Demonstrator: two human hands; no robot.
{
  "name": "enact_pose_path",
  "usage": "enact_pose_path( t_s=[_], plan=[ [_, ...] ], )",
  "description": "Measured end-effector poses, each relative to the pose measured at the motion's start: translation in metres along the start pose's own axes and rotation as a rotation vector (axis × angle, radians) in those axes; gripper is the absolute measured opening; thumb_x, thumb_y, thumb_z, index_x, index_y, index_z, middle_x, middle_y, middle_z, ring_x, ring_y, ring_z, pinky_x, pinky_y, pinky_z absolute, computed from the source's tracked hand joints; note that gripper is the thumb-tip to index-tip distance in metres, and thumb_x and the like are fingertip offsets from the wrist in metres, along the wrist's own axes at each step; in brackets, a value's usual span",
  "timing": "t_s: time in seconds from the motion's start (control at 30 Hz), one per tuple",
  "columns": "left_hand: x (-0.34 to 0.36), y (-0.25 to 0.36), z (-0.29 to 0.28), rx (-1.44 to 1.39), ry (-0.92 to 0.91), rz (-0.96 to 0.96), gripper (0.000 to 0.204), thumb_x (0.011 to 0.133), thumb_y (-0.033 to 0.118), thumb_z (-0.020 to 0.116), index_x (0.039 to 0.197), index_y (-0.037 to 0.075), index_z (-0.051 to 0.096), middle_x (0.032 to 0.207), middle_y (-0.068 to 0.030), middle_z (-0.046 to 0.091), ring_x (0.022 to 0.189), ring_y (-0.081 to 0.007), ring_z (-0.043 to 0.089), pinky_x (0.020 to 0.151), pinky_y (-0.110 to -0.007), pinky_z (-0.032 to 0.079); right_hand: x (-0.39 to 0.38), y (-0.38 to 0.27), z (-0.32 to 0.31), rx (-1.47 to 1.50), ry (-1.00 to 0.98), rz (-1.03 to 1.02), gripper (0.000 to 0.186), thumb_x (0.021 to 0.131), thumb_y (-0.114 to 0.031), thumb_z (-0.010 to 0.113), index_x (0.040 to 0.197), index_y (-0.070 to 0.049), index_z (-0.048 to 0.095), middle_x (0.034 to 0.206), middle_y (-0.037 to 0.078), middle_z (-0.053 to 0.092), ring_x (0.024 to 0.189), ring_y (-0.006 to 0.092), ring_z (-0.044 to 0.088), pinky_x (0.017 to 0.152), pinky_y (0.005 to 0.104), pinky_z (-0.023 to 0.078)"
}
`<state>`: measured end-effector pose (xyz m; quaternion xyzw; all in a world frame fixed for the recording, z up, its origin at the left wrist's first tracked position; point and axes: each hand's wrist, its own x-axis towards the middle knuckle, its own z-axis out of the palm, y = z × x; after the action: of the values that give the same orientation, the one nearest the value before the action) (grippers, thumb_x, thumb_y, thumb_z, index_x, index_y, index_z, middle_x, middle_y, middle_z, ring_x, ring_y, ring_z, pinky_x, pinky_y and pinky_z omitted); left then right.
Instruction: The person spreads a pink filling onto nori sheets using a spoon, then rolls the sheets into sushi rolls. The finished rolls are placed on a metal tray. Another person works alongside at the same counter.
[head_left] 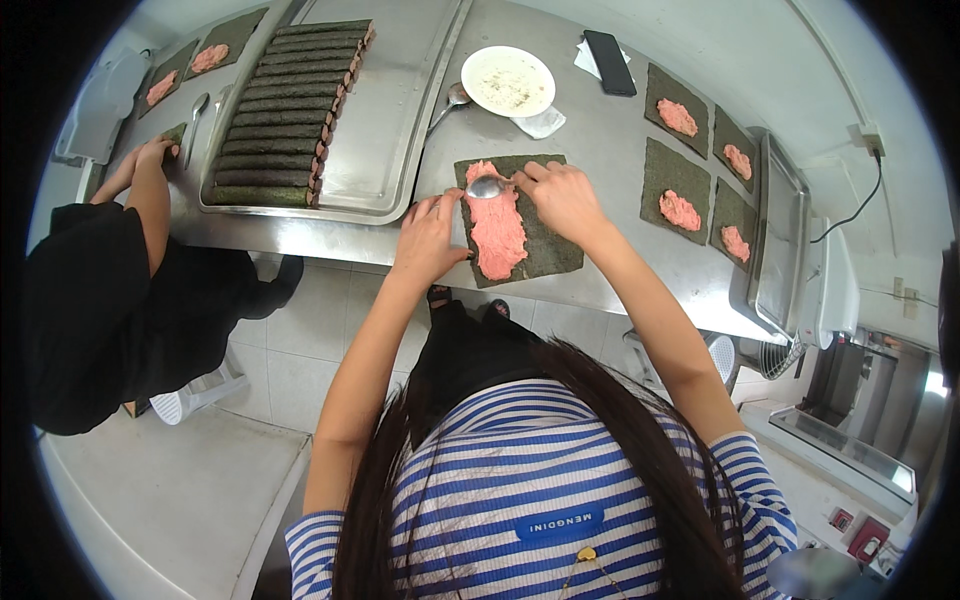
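A dark green seaweed sheet point(555, 235) lies on the metal table in front of me, bearing a long smear of pink paste point(495, 235) toward its left side. My right hand point(562, 200) is closed round the handle of a metal spoon point(487, 187), whose bowl rests on the upper part of the paste. At the sheet's left edge is my left hand point(430, 240), its thumb and fingers apart and their tips touching the edge.
Left of me, a metal tray point(385, 150) holds a row of seaweed rolls point(290, 115). Beyond the sheet are a white bowl point(508, 82), another spoon point(452, 100) and a phone point(609, 62). Paste-topped sheets point(655, 185) lie right. A co-worker's hand point(150, 150) is far left.
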<state>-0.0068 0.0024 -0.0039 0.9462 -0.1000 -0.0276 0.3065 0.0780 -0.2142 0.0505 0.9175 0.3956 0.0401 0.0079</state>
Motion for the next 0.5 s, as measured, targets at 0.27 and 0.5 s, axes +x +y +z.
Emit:
enact_pose_path(
  t_s=[0.27,0.5],
  plan=[
    [0.0,0.0,0.001,0.032,-0.019,-0.031,0.084,0.06,0.016,0.084,0.132,0.01,0.04,0.13,-0.0096,0.052,0.122,-0.0298,0.047,0.102,-0.044,0.038,0.013,0.005,-0.001,0.081,-0.02,0.12,0.017,0.076,-0.008,0.057,0.088,-0.007,0.067,0.088,0.009,0.063,0.078,0.0276,0.066,0.067,0.0412,0.052],
    [0.001,0.003,-0.002,0.01,-0.023,-0.038,0.084,0.06,0.016,0.084,0.132,0.011,0.04,0.128,-0.0101,0.054,0.123,-0.0292,0.047,0.102,-0.044,0.038,0.012,-0.017,-0.003,0.082,-0.167,0.283,0.023,0.079,-0.009,0.054,0.098,-0.006,0.067,0.09,0.014,0.062,0.075,0.0319,0.067,0.063,0.0433,0.053]
  ],
)
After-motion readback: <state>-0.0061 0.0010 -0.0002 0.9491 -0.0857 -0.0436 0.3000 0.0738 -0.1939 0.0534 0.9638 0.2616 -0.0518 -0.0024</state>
